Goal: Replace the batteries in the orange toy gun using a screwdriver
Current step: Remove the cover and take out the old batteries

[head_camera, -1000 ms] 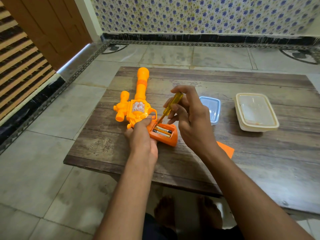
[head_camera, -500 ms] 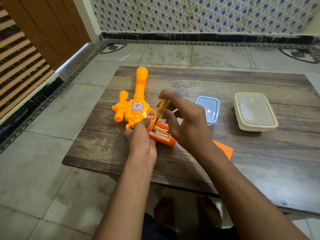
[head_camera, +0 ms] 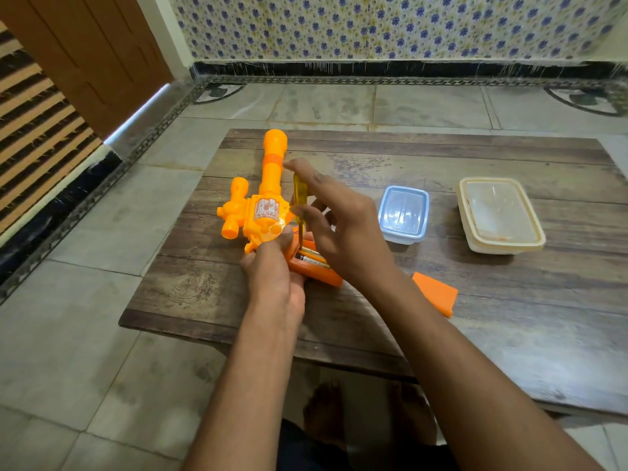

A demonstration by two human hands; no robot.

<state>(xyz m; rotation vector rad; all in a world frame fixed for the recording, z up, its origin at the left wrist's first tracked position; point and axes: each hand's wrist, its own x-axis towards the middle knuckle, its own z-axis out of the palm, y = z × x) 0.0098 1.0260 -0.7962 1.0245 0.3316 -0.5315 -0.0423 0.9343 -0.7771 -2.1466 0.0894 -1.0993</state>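
The right hand [head_camera: 343, 229] pinches a screwdriver [head_camera: 299, 202] by its yellow translucent handle, thumb and fingertips closed round it, the shaft standing nearly upright with its tip down in the open battery bay of the gun [head_camera: 265, 212]. The left hand [head_camera: 272, 277] grips the gun's grip end from the near side, its thumb pressed on the body, pinning the toy flat on the tabletop [head_camera: 441, 164].

The step looks to be levering the old batteries [head_camera: 311, 258] out. To do it well, the tip should go under one cell's end, at the spring side if that can be found, and pry gently upward, not stab along the casing. The left hand should hold firm so the light plastic shell does not skid. A slip could send the blade toward the left thumb, which sits just beside the shaft.

The gun is glossy moulded orange plastic: a long round barrel pointing away, a stubby knob to the left, a silvery sticker on the body. The batteries are small cylinders lying side by side, dark and gold. A flat orange cover [head_camera: 436, 294], likely the bay lid, lies near the right forearm. Further right stand a bluish clear tub [head_camera: 404, 214] and a cream lidded box [head_camera: 499, 215], both rounded rectangles. The tabletop is worn, grained dark wood.
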